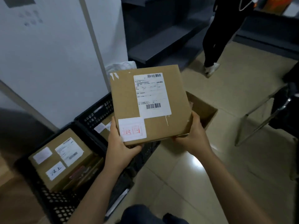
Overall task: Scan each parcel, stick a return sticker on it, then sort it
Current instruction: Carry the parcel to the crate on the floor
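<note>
Cardboard parcel (150,102) is in the air above a black crate (95,115) and an open carton (204,109), with the return sticker (132,129) on it. Left hand (119,143) and right hand (192,136) fingers are clamped on its near corners. Only the near edge is held, so the far end could tip. Crate rims sit close below; the floor (210,175) to the right is open.

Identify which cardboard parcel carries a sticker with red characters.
The parcel gripped by the left hand and right hand: its corner sticker shows red characters. The crated parcel has black handwriting.
</note>
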The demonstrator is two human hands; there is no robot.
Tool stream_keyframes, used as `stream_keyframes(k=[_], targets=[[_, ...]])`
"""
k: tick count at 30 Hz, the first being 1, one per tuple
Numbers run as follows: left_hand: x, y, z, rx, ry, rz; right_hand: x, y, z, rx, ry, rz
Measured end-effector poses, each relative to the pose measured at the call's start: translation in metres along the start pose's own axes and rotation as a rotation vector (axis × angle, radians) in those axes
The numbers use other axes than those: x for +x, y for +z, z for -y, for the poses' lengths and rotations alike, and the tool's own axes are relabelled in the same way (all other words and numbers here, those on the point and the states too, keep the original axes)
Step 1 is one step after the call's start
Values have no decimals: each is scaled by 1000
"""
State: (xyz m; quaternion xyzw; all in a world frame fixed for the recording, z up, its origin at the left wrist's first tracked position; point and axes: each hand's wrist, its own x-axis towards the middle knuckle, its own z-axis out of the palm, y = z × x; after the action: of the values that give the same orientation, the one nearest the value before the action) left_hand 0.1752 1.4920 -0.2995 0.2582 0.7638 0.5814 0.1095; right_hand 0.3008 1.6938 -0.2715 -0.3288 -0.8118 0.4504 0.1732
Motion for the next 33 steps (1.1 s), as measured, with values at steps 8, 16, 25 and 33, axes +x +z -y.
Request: stream_keyframes(k=[8,16,25,33], targets=[[34,3,29,61,-283,-221,97,36,4,14,-102,301],[84,-1,61,173,-421,-342,179,89,7,-24,-121,480],[96,17,142,142,-680,-380,229,170,-55,-210,2,681],[114,42,242,84,-902,-439,280,255,-122,-321,47,841]])
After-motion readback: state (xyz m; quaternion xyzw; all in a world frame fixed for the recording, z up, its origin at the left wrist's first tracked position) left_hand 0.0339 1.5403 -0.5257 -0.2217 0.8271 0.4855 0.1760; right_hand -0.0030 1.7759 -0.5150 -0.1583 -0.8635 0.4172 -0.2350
